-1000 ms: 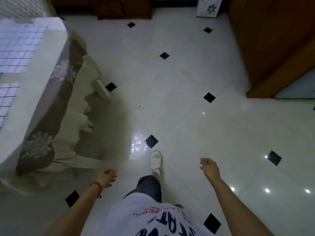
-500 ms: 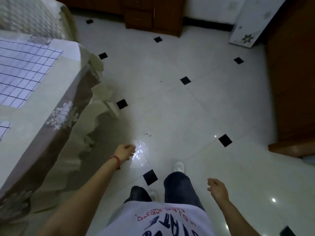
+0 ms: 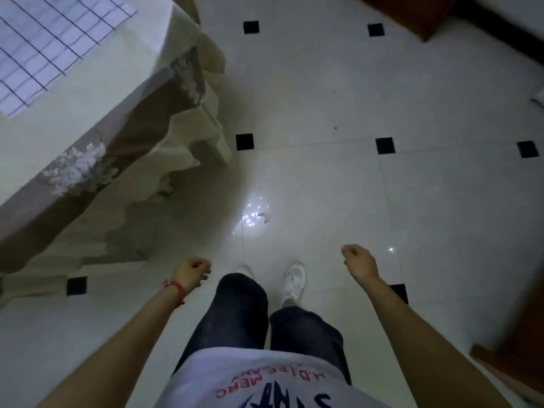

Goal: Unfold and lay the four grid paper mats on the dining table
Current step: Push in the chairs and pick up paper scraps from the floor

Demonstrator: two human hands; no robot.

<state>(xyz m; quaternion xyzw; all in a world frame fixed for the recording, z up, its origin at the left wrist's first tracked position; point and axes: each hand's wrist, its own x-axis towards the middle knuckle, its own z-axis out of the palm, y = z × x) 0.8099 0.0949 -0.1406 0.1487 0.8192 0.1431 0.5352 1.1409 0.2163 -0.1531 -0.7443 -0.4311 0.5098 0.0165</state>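
Note:
One white grid paper mat (image 3: 50, 45) with dark lines lies flat on the dining table (image 3: 97, 113) at the upper left; the table wears a cream cloth with a brown floral border. My left hand (image 3: 192, 273), a red band at its wrist, hangs over the floor beside the table's corner with fingers loosely curled and nothing in them. My right hand (image 3: 359, 262) hangs further right, also curled and holding nothing. Both hands are well clear of the mat. No other mats show in this view.
White glossy floor tiles with small black diamond insets (image 3: 244, 141) fill the view. Dark wooden furniture (image 3: 418, 16) stands at the upper right and another wooden piece (image 3: 506, 363) at the lower right. A small scrap (image 3: 263, 217) lies on the floor ahead of my feet.
The view has swung and moved along the table's side; the mat now sits at the upper left. My arms have swung, both hands staying curled with nothing in them.

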